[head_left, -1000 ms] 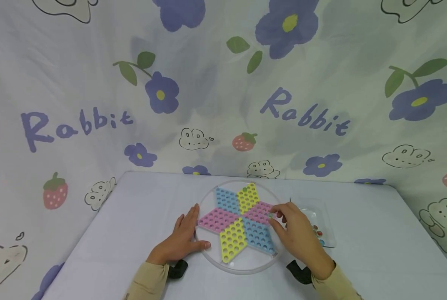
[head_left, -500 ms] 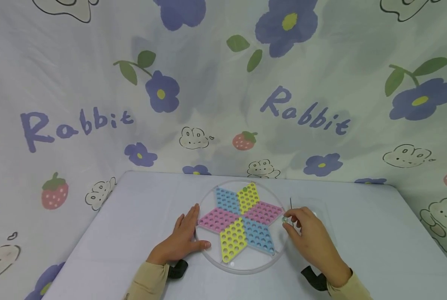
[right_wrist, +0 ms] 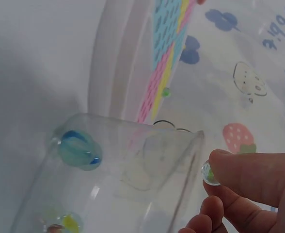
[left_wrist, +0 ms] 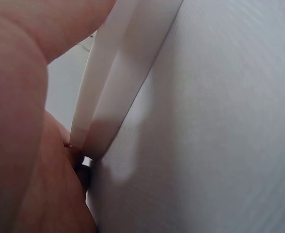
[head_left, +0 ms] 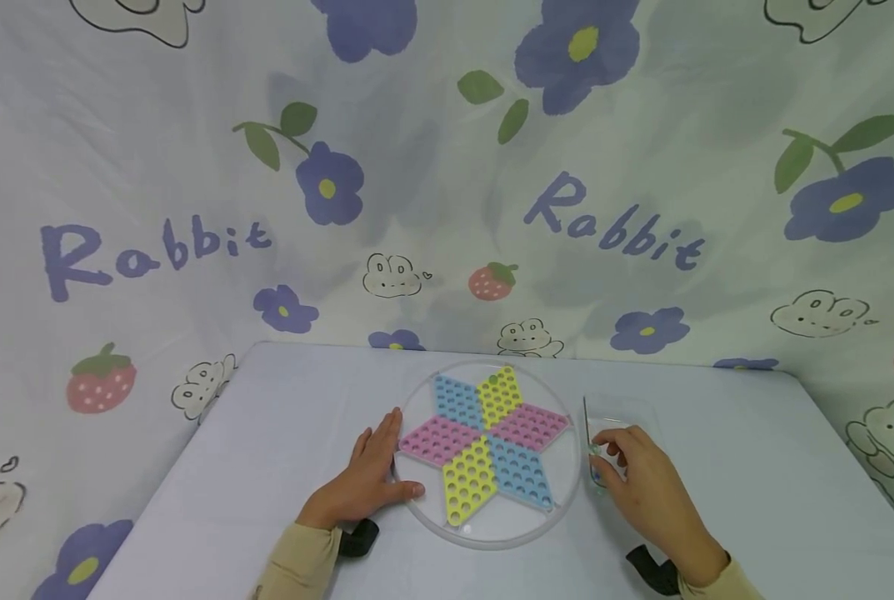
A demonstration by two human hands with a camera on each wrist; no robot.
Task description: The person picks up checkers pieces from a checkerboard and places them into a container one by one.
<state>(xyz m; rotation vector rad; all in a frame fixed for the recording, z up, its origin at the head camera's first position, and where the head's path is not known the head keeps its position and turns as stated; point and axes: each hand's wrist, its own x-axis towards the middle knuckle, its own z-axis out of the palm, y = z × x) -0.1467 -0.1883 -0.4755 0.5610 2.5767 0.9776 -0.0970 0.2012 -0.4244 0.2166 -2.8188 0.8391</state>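
A round Chinese checkers board [head_left: 484, 533] carries a six-pointed star in yellow, pink and blue, dotted with holes. One green marble [head_left: 493, 379] sits in the far yellow point. My left hand [head_left: 367, 471] rests against the board's left rim, thumb over the edge and fingers straight along the side. Between the thumb and forefinger of my right hand [head_left: 652, 483] is a clear marble with green inside [right_wrist: 210, 173]. That hand is over the near left part of a clear plastic box [head_left: 626, 408], right of the board.
Inside the box lie a blue-streaked marble [right_wrist: 79, 149] and some brown and yellow ones [right_wrist: 65, 224]. The box's upright wall [right_wrist: 186, 184] stands between it and the pinched marble in the right wrist view. A patterned curtain [head_left: 447, 167] hangs behind the white table [head_left: 304, 383].
My right hand has moved right, from the board's right pink point to the box, with the marble still pinched. My left hand stays at the rim.
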